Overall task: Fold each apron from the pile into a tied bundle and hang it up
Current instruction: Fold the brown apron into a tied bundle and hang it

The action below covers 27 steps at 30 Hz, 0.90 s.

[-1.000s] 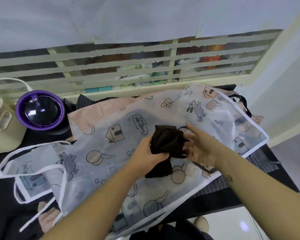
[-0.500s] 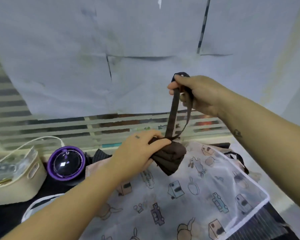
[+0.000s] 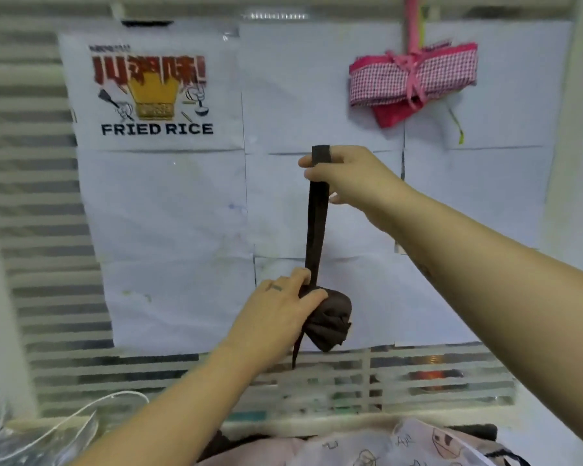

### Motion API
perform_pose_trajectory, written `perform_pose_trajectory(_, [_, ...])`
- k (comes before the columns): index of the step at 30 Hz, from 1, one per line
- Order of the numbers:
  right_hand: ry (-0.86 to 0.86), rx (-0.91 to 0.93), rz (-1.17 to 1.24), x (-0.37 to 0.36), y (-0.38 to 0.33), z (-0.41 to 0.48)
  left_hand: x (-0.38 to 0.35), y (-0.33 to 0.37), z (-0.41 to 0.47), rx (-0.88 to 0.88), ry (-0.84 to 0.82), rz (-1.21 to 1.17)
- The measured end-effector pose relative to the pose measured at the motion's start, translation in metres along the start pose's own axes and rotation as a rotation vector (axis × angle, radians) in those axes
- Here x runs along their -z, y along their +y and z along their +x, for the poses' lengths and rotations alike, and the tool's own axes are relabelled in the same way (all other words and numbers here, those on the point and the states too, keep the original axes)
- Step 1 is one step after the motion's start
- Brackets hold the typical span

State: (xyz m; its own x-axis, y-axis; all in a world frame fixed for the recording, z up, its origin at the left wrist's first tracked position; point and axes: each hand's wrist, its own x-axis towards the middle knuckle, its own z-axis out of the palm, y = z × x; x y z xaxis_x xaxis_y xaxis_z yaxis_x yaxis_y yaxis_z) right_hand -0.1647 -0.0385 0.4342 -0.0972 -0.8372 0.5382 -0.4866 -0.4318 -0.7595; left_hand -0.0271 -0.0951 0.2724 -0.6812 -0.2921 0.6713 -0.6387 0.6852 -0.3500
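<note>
A dark brown apron bundle (image 3: pixel 330 317) hangs in the air in front of the paper-covered wall. My left hand (image 3: pixel 280 307) grips the bundle from its left side. Its brown strap loop (image 3: pixel 317 216) runs straight up to my right hand (image 3: pixel 350 176), which grips the top of the strap. A pink checked apron bundle (image 3: pixel 414 75) hangs by a pink strap high on the wall at the upper right. The pile of aprons (image 3: pixel 384 445), with a white printed one on top, shows at the bottom edge.
A "FRIED RICE" poster (image 3: pixel 152 92) is taped at the upper left of the wall. A slatted window grille (image 3: pixel 418 378) runs below the paper sheets. A white cable and a clear container (image 3: pixel 31 435) sit at the bottom left.
Both hands have lifted the brown bundle from the pile up in front of the wall, the right hand pulling the strap taut overhead. The view has tilted upward, revealing the hung pink bundle.
</note>
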Motion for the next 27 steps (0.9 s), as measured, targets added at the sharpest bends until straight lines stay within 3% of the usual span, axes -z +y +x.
perform_pose_trajectory(3, [0.002,0.138,-0.08,0.002,-0.032,0.013,0.029,-0.017,0.023,0.001,0.08,0.085])
perform_pose_trajectory(7, [0.075,0.185,-0.002,0.01,-0.069,0.034,0.06,-0.035,0.044,-0.032,0.111,0.195])
perform_pose_trajectory(14, [0.251,0.282,-0.036,0.032,-0.105,0.064,0.102,-0.044,0.08,-0.159,0.032,0.291])
perform_pose_trajectory(19, [0.194,0.399,-0.17,0.034,-0.104,0.062,0.123,-0.05,0.098,-0.246,-0.037,0.341])
perform_pose_trajectory(22, [0.129,0.373,-0.189,0.051,-0.112,0.071,0.132,-0.062,0.104,-0.198,0.016,0.319])
perform_pose_trajectory(27, [0.363,0.422,-0.215,0.098,-0.138,0.102,0.155,-0.07,0.136,-0.188,0.192,0.316])
